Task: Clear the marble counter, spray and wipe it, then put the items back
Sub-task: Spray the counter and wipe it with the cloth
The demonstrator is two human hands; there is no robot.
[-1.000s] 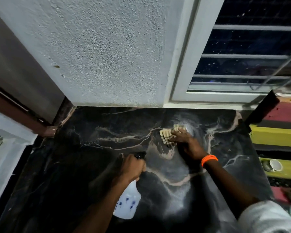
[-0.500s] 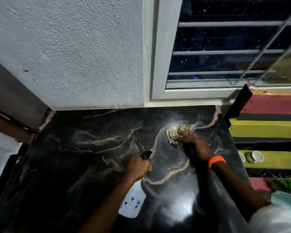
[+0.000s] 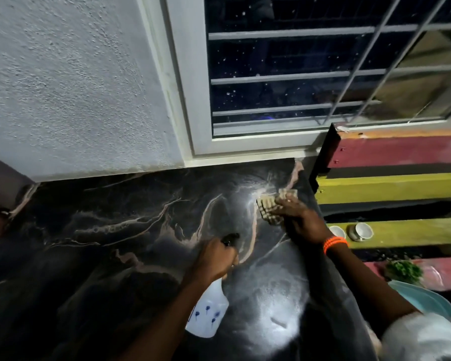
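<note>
Leftmost, worktop: the black marble worktop (image 3: 110, 230) with pale pink veins ran from the left edge to the shelf on the right, a bright wet sheen near its front right.
Left hand: the left hand (image 3: 214, 259) gripped the neck of the spray bottle (image 3: 208, 313), fingers curled round it, above the middle of the worktop.
Spray bottle: white body with small blue marks, its long axis running from the lower body near the person up and away to the black nozzle (image 3: 229, 238); the nozzle pointed away and to the right, toward the cloth.
Cloth: a beige checked cloth (image 3: 267, 207) lay flat on the worktop at its far right corner, just below the window frame (image 3: 190, 105).
Right hand: the right hand (image 3: 301, 220) pressed down on the cloth with its fingers spread over it; an orange band (image 3: 335, 243) circled the wrist.
Shelf: to the right of the worktop, red and yellow slats (image 3: 391, 187); two small white cups (image 3: 361, 231) sat on a yellow slat, one tipped on its side, with a green sprig (image 3: 402, 270) nearer the person.
</note>
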